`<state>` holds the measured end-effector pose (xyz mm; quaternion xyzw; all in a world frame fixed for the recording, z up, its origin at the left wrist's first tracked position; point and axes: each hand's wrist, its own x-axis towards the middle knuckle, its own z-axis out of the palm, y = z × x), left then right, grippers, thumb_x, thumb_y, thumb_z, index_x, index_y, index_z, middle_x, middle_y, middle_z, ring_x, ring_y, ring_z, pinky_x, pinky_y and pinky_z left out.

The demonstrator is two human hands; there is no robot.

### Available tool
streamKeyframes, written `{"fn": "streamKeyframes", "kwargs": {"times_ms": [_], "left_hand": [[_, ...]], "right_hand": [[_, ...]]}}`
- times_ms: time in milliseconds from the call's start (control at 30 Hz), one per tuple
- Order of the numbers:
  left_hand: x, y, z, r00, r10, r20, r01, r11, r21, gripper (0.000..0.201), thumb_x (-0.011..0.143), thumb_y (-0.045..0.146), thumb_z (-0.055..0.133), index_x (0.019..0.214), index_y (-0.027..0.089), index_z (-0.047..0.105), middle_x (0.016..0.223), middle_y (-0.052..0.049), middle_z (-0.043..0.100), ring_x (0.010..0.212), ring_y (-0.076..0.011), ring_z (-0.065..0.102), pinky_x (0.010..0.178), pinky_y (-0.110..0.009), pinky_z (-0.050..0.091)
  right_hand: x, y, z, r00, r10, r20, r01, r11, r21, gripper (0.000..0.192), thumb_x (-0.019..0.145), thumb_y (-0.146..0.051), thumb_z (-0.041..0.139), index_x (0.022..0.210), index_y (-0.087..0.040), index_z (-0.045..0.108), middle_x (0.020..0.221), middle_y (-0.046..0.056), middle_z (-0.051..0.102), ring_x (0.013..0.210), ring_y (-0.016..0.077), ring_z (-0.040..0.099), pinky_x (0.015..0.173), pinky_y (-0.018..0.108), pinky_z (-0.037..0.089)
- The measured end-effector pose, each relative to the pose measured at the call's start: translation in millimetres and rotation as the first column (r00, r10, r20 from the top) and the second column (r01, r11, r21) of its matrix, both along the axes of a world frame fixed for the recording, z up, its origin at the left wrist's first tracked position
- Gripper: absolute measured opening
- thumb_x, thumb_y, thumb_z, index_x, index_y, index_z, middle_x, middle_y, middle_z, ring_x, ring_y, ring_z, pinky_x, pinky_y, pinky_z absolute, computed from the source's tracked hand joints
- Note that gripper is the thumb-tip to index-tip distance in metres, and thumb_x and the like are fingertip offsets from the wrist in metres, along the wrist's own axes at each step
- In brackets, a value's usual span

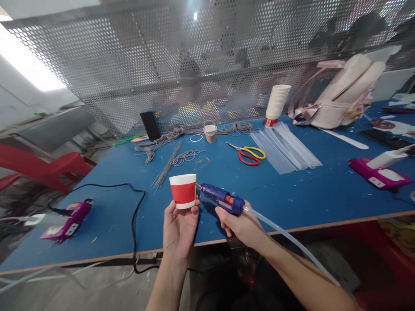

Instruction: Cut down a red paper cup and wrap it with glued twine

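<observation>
My left hand (180,226) grips a red and white paper cup (183,192) by its lower part, holding it above the near side of the table. In my right hand (238,222) is a blue hot glue gun (222,198), its nozzle pointing left at the cup's right side. Nozzle and cup meet or nearly meet; I cannot tell which. A long clear glue stick (288,235) trails from the gun's rear. Beyond the cup lie thin wire strips (168,166) and a loop of grey cord (186,158).
On the blue table (129,224) are scissors (249,154), clear glue sticks (287,149), stacked paper cups (278,103), a small handled bucket (210,131), a phone (150,125) and a backpack (340,95). Purple power strips (69,222) sit at both sides; a black cable (134,216) crosses the left.
</observation>
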<state>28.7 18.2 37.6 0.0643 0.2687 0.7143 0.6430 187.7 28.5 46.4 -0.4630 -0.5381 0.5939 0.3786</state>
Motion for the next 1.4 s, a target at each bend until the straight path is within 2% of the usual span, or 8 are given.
{"fn": "streamKeyframes", "kwargs": {"times_ms": [267,433,767,967,1167,1267,1400], "left_hand": [[0.5,1.0,-2.1,0.999,-0.039,0.033,0.039,0.999,0.023,0.037,0.088,0.02,0.047,0.124,0.014,0.057,0.092,-0.014,0.072,0.073,-0.0206,0.068,0.058,-0.025,0.054],[2.7,2.6,-1.4,0.999,0.001,0.033,-0.001,1.0,0.024,0.035,0.09,0.017,0.043,0.121,0.014,0.058,0.089,-0.012,0.073,0.069,-0.0183,0.068,0.055,-0.023,0.054],[-0.1,2.2,-3.2,1.0,-0.005,-0.019,0.005,1.0,0.031,0.035,0.093,0.019,0.037,0.113,0.007,0.062,0.088,-0.017,0.072,0.071,-0.0221,0.07,0.057,-0.025,0.057],[3.7,3.9,-2.4,0.999,0.04,0.002,-0.04,0.999,-0.014,0.035,0.094,0.017,0.034,0.11,0.008,0.064,0.089,-0.016,0.073,0.074,-0.0215,0.07,0.059,-0.026,0.058],[9.8,3.0,-4.0,0.994,0.102,-0.03,-0.102,0.995,0.009,0.033,0.087,0.006,0.048,0.115,0.014,0.062,0.096,-0.012,0.072,0.068,-0.0145,0.068,0.057,-0.021,0.055],[10.1,2.8,-4.6,0.995,0.086,-0.06,-0.086,0.996,0.002,0.036,0.084,0.006,0.052,0.118,0.013,0.061,0.094,-0.012,0.072,0.067,-0.015,0.067,0.055,-0.02,0.054],[8.2,2.2,-3.5,0.997,0.044,-0.067,-0.044,0.999,0.004,0.037,0.086,0.009,0.048,0.121,0.011,0.059,0.088,-0.013,0.071,0.069,-0.0171,0.067,0.056,-0.02,0.055]], "right_hand": [[-3.0,-6.0,0.9,1.0,0.025,-0.013,-0.025,0.998,0.061,0.034,0.076,-0.033,0.06,0.049,-0.019,0.046,0.037,-0.006,0.042,0.034,0.0059,0.04,0.038,0.018,0.035],[-6.1,-7.0,1.3,1.0,0.027,-0.008,-0.026,0.994,0.104,0.034,0.075,-0.031,0.06,0.048,-0.019,0.044,0.038,-0.006,0.041,0.034,0.0056,0.039,0.038,0.018,0.033],[-0.6,-1.8,3.0,1.0,0.016,0.011,-0.016,1.0,-0.017,0.031,0.071,-0.037,0.057,0.047,-0.019,0.047,0.036,-0.005,0.043,0.032,0.0063,0.04,0.037,0.018,0.034],[-3.8,-5.6,-0.6,1.0,0.021,0.004,-0.021,0.996,0.088,0.031,0.074,-0.035,0.057,0.051,-0.02,0.044,0.037,-0.006,0.041,0.034,0.0063,0.04,0.037,0.018,0.034],[-6.8,-6.2,-0.5,0.998,0.0,0.058,-0.013,0.975,0.222,0.029,0.075,-0.032,0.058,0.054,-0.021,0.042,0.039,-0.007,0.042,0.034,0.0062,0.038,0.037,0.019,0.033],[-6.1,-5.5,-1.4,0.999,0.0,0.05,-0.009,0.982,0.191,0.03,0.076,-0.034,0.058,0.054,-0.021,0.042,0.039,-0.007,0.042,0.034,0.0065,0.04,0.037,0.018,0.034],[-3.7,-4.3,-5.6,1.0,-0.009,0.016,0.007,0.992,0.122,0.032,0.077,-0.036,0.058,0.053,-0.02,0.043,0.039,-0.006,0.042,0.034,0.0065,0.042,0.037,0.017,0.036]]}}
